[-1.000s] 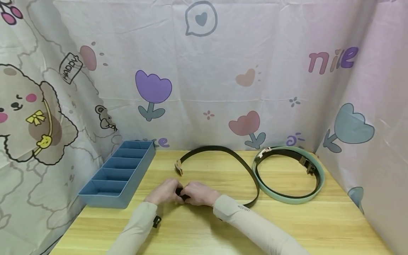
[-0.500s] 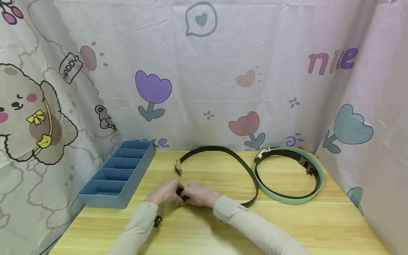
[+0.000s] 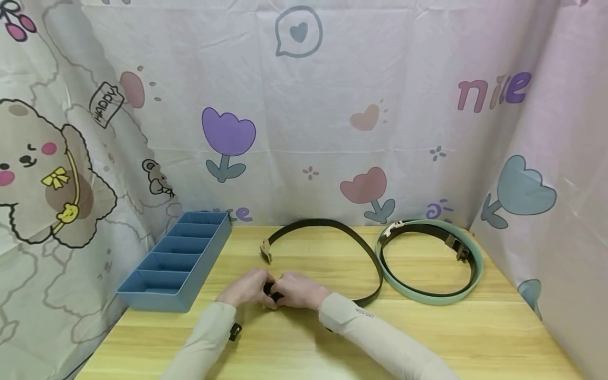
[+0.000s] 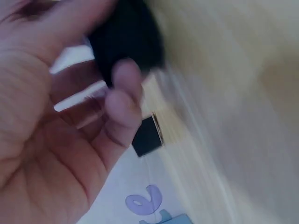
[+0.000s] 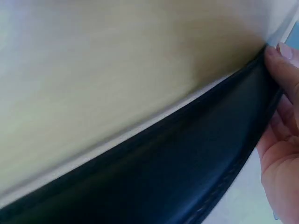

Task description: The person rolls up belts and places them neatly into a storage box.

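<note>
Both hands together at near-middle of the table [image 3: 475, 338], fingertips close, a dark piece between them. Left hand [image 3: 246, 287]: curled, dark end in its grip. Right hand [image 3: 300, 290]: also closed, pinching the same strap.

Black belt [image 3: 323, 222]: a wide open loop on the table; from the head, its near stretch passes behind the right sleeve [image 3: 380, 332] and is lost there. Its gold-edged buckle [image 3: 266, 251] lies just beyond the hands, well short of the cloth [image 3: 294, 132] behind.

Right wrist view fills that gap: strap broad and close, smooth dark face, stitching along the lower edge, pale line along the upper, running up to thumb and fingers. The head view gives no stitching at all.

Left wrist view: rounded dark end, blurred, between thumb and curled fingers; below it a black plate with a thin metallic edge, apparently the buckle, apart from the hand. Palm visible here; head view gives only the back.

Head view alone for the rest: green belt [image 3: 437, 301] coiled at the right, inner dark belt [image 3: 427, 228] nested inside its ring, the black loop just beside it. At the left, blue tray [image 3: 195, 287], five compartments in a row.
</note>
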Action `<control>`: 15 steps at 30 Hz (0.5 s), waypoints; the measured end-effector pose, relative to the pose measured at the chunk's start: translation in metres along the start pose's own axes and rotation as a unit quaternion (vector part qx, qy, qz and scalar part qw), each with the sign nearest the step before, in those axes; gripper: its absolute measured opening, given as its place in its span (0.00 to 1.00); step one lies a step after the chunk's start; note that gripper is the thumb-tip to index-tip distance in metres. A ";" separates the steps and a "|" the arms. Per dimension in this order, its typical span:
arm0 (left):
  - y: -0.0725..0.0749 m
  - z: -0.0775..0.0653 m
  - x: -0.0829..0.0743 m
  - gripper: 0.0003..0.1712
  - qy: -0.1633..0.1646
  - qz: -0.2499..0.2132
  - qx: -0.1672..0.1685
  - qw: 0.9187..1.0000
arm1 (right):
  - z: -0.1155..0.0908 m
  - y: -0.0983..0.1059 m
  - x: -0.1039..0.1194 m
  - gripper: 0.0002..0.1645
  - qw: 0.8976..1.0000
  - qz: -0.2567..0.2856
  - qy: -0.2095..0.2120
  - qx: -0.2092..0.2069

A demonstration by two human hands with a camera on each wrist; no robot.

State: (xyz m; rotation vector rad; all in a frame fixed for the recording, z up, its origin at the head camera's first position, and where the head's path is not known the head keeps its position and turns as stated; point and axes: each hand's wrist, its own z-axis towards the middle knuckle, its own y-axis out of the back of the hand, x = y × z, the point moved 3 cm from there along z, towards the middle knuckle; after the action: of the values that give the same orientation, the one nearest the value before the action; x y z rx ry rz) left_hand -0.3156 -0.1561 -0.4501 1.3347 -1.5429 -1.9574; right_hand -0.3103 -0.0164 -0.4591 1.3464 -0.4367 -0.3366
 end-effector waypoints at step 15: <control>-0.001 0.002 -0.002 0.16 0.005 -0.018 0.026 0.999 | -0.005 0.000 -0.002 0.06 1.000 -0.007 -0.016 -0.016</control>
State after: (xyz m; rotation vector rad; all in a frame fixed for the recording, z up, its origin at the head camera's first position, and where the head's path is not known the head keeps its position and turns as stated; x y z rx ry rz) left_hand -0.3156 -0.1533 -0.4504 1.4001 -1.5856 -1.9423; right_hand -0.3098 -0.0107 -0.4599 1.3146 -0.4461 -0.3760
